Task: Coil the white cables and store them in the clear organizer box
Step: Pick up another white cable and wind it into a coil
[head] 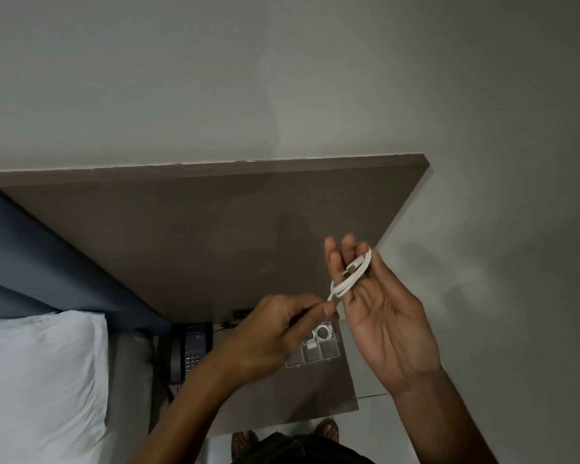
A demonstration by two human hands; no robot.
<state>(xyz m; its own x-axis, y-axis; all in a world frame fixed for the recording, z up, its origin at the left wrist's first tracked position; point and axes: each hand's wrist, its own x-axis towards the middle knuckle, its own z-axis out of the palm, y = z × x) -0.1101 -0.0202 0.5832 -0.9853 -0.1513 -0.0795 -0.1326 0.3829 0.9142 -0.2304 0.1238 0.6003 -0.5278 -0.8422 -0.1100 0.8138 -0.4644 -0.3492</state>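
Note:
A white cable [350,276] is wound in several loops around the fingers of my right hand [379,316], held palm up above the small table. My left hand [275,333] pinches the loose end of that cable between thumb and forefinger, just left of the coil. Below both hands the clear organizer box [315,349] lies open on the table. Two coiled white cables [323,331] sit in its far compartments. My left hand hides the box's left part.
The box rests on a small brown bedside table [298,396]. A dark telephone [190,353] stands left of it. A large brown panel [215,236] is fixed to the wall behind. A bed with a white pillow [41,380] is at the left. My feet [327,428] show below.

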